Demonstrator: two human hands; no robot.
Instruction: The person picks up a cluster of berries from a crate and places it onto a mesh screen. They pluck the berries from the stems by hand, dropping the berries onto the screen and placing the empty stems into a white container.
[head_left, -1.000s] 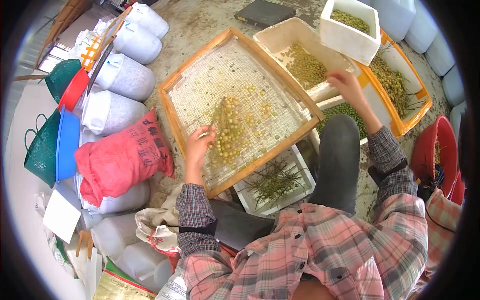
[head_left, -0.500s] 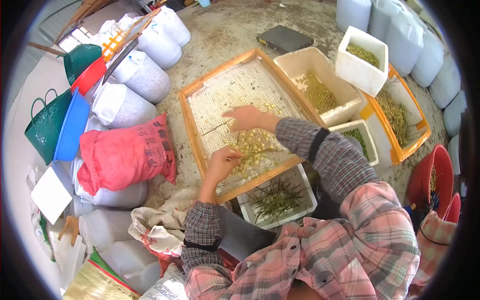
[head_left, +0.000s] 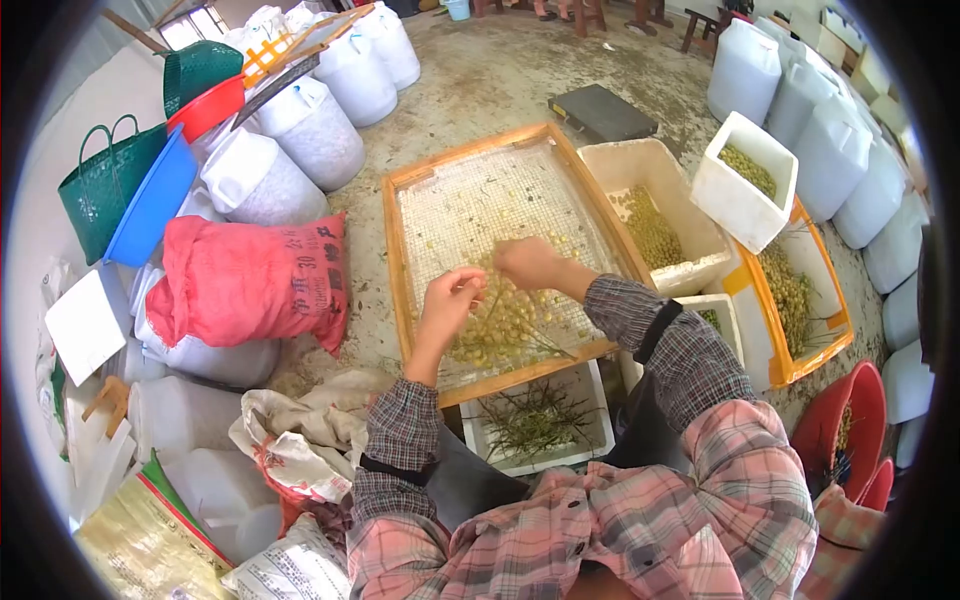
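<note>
Pinched left hand (head_left: 452,302) — right hand (head_left: 528,263) now over screen (head_left: 455,215).

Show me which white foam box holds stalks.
The white box between the person's legs, nearest the body; the other white boxes show round fruit.

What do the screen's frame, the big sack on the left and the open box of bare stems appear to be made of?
Frame: wood, seemingly unpainted, judging by its yellow-brown colour.
Sack: probably matt woven plastic; it creases softly.
Box: likely foam, with thick, dull white walls.
</note>
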